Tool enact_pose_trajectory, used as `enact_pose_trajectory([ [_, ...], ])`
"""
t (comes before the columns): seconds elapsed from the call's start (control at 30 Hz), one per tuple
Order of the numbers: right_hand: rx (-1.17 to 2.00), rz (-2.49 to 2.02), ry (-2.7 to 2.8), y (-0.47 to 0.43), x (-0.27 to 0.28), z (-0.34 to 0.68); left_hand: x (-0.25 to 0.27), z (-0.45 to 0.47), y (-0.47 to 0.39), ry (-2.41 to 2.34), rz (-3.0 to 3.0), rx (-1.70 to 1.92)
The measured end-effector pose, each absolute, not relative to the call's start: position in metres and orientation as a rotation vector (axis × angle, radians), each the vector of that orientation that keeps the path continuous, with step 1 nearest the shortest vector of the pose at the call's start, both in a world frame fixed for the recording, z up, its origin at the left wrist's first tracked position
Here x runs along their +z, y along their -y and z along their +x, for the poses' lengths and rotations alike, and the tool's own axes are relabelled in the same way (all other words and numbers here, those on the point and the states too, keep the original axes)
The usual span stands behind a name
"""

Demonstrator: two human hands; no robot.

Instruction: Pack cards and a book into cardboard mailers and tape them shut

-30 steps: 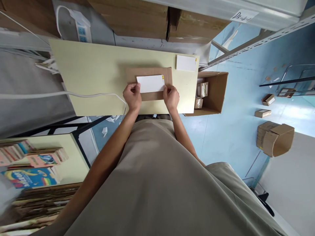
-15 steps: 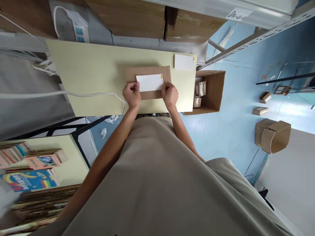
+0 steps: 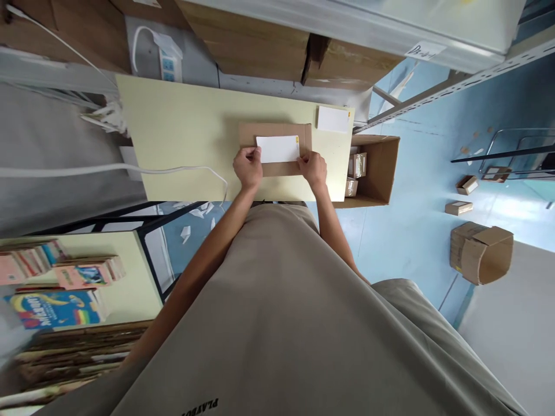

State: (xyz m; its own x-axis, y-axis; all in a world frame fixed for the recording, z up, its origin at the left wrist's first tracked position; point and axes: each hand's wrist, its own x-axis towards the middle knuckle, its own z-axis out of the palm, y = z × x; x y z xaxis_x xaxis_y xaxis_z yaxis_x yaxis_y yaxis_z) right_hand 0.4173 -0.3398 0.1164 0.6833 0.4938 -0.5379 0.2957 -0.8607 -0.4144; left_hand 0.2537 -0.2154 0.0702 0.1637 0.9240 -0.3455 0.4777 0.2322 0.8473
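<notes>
Together, the left hand (image 3: 248,169) and right hand (image 3: 314,169) pinched the near corners of a white slip (image 3: 278,149) between curled fingers and thumbs, over brown cardboard (image 3: 281,170) on a cream table (image 3: 186,133), both forearms (image 3: 221,237) angled inward.

Right of the middle of the desk (image 3: 186,127), about midway between its far and near edges, lies a carton (image 3: 277,170). A slip (image 3: 277,149) lies on it, between the left hand (image 3: 248,167) and the right hand (image 3: 313,167). A second slip (image 3: 333,119) lies at the far right corner. Just beside the right edge stands a box (image 3: 377,185) with small packages (image 3: 358,165) inside. A power strip (image 3: 169,65) sits beyond the far edge, near the left corner.
</notes>
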Motion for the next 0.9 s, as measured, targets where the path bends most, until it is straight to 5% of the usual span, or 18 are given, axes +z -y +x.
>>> enact_pose_trajectory([
  [0.9,0.934,-2.495,0.833,0.287,0.1,0.413,0.074,0.256,0.216,-1.483,1.384,0.546],
])
